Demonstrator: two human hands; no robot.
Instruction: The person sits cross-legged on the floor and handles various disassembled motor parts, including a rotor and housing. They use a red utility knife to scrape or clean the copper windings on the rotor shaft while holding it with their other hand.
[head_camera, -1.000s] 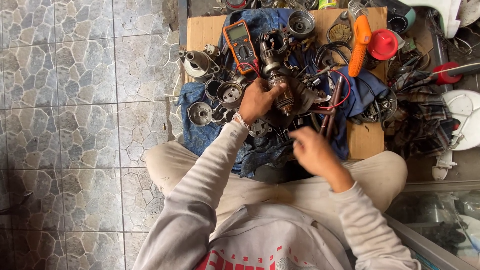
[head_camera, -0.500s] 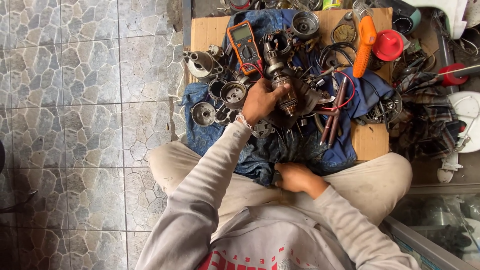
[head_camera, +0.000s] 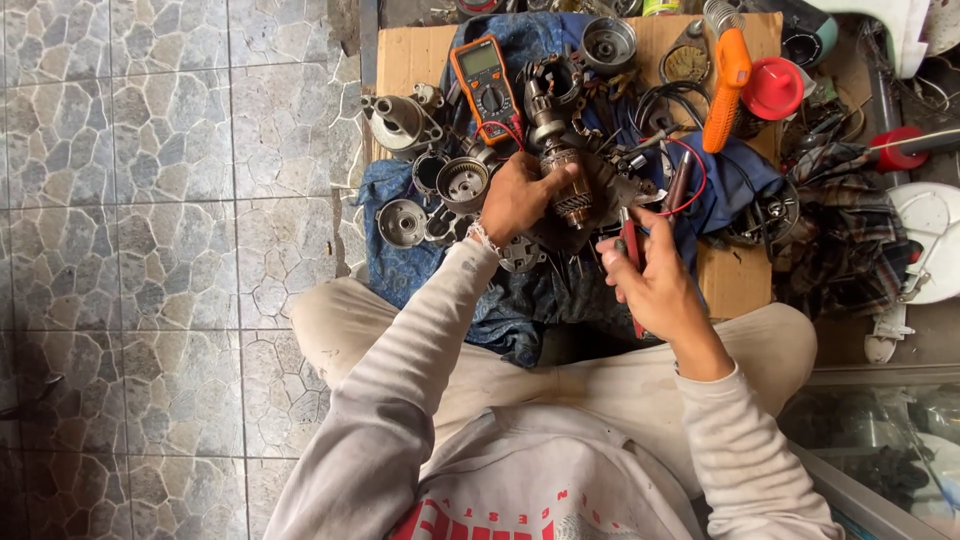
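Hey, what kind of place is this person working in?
Probably a small repair workshop for motors, set up on a tiled floor: a multimeter, metal motor housings and an armature in the left hand, the right hand holding a red-handled tool.

Left hand (head_camera: 515, 198) grips motor armature (head_camera: 562, 175); right hand (head_camera: 655, 285) holds red-handled pliers (head_camera: 631, 245).

Single head view, worn camera, looked steeply down over seated person's lap onto blue cloth (head_camera: 420, 270) and cardboard sheet (head_camera: 415, 55). Close range: arms filled lower frame. Tiled floor (head_camera: 150, 200) ran along left; parts clutter reached top edge.
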